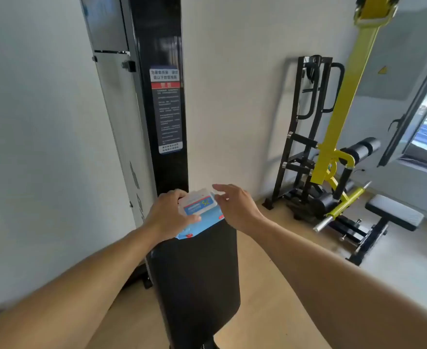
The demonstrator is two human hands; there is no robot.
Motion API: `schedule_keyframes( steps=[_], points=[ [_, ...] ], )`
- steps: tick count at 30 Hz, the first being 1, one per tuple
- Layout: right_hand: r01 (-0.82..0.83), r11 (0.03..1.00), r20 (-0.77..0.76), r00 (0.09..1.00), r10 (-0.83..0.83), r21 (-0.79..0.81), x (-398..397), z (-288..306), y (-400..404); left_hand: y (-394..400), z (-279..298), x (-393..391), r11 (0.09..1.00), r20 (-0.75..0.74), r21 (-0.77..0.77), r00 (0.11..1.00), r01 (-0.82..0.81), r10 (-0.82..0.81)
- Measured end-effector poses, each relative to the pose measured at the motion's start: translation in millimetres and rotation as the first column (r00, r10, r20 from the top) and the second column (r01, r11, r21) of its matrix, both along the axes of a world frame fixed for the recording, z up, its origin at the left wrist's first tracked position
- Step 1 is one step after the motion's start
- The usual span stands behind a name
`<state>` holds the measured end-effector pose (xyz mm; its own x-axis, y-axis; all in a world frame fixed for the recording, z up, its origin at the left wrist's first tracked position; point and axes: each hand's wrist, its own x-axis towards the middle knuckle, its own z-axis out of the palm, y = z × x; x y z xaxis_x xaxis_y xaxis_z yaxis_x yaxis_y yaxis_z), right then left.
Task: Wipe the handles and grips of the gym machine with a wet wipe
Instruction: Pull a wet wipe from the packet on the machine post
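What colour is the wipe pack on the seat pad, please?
Light blue with a white lid, seen in the head view: wipe pack.

White walls (232,71) meet a pale wood floor (270,285), with daylight from what seems an open window (424,127) at right.

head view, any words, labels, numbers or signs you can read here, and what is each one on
Warning sticker on the black machine column: Chinese heading lines and a red band, too blurred to quote; the small print is unreadable.
Wet wipe pack, held by the left hand on the black pad: yellow marks on blue, perhaps "SC", not certain; other print too small.
Yellow triangle sign on the grey wall panel: no legible text.
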<state>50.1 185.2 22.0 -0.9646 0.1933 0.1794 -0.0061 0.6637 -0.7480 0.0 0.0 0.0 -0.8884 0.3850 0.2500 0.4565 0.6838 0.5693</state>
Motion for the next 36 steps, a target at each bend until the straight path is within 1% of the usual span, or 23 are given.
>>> schedule_keyframes(
  steps=[1, 3, 5, 7, 8, 9, 10, 12, 14, 18, 20, 22, 28, 32, 36],
  points=[
    [0.005, 1.000, -0.003, 1.000, -0.005, 0.012, -6.7, 2.0, -2.5, -1.0, -0.1, 0.7, 0.997, 0.005, 0.067, 1.000, 0.026, -0.027],
    [0.010, 0.999, -0.015, 1.000, -0.009, 0.039, -16.8, 5.9, -5.2, -2.2, -2.7, 3.2, 0.990, 0.027, 0.116, 0.996, 0.082, -0.086],
    [0.011, 0.999, -0.001, 1.000, -0.011, 0.045, -25.3, 10.7, -8.5, -2.3, -10.0, 5.3, 0.979, 0.054, 0.136, 0.985, 0.153, -0.161],
    [-0.001, 0.998, 0.028, 1.000, -0.001, 0.057, -31.3, 11.6, -9.6, -4.3, -15.5, 6.9, 0.970, 0.087, 0.152, 0.975, 0.188, -0.202],
    [-0.018, 0.995, 0.046, 0.999, 0.014, 0.100, -33.1, 11.7, -8.9, -6.1, -20.0, 4.9, 0.968, 0.098, 0.150, 0.972, 0.199, -0.214],
    [-0.040, 0.985, 0.077, 0.997, 0.028, 0.166, -34.9, 10.5, -7.7, -6.8, -24.0, 4.3, 0.970, 0.085, 0.160, 0.976, 0.185, -0.201],
    [-0.064, 0.970, 0.109, 0.993, 0.039, 0.234, -36.0, 9.2, -6.8, -7.0, -27.1, 2.9, 0.977, 0.039, 0.144, 0.986, 0.156, -0.164],
    [-0.102, 0.940, 0.157, 0.986, 0.053, 0.325, -37.4, 5.7, -7.2, -7.7, -34.2, -0.2, 0.985, -0.016, 0.149, 0.996, 0.091, -0.089],
    [-0.119, 0.913, 0.170, 0.984, 0.055, 0.390, -39.8, 2.0, -8.8, -6.6, -37.7, -4.4, 0.985, 0.026, 0.168, 0.999, 0.035, -0.040],
    [-0.120, 0.865, 0.186, 0.982, 0.032, 0.487, -42.7, 1.9, -14.6, -2.0, -43.0, -17.9, 0.995, 0.104, 0.099, 0.994, 0.001, -0.012],
    [-0.131, 0.800, 0.211, 0.978, 0.006, 0.585, -44.2, 4.5, -20.3, 0.0, -44.4, -20.0, 0.991, 0.126, 0.135, 0.992, -0.013, -0.004],
    [-0.133, 0.733, 0.225, 0.974, -0.028, 0.667, -46.6, 7.8, -26.9, 0.8, -47.4, -18.9, 0.987, 0.107, 0.156, 0.994, -0.029, 0.012],
    [-0.096, 0.656, 0.196, 0.977, -0.081, 0.749, -45.5, 16.7, -47.8, -1.3, -53.3, -15.4, 0.981, 0.043, 0.190, 0.999, -0.030, 0.022],
    [-0.110, 0.612, 0.185, 0.981, -0.060, 0.783, -41.6, 24.7, -59.5, -2.2, -52.6, -13.6, 0.979, 0.004, 0.202, 1.000, -0.012, 0.012],
    [-0.106, 0.499, 0.140, 0.990, -0.030, 0.860, -32.5, 27.9, -73.3, -2.5, -51.8, -13.2, 0.978, 0.015, 0.207, 1.000, -0.021, 0.018]
  ],
)
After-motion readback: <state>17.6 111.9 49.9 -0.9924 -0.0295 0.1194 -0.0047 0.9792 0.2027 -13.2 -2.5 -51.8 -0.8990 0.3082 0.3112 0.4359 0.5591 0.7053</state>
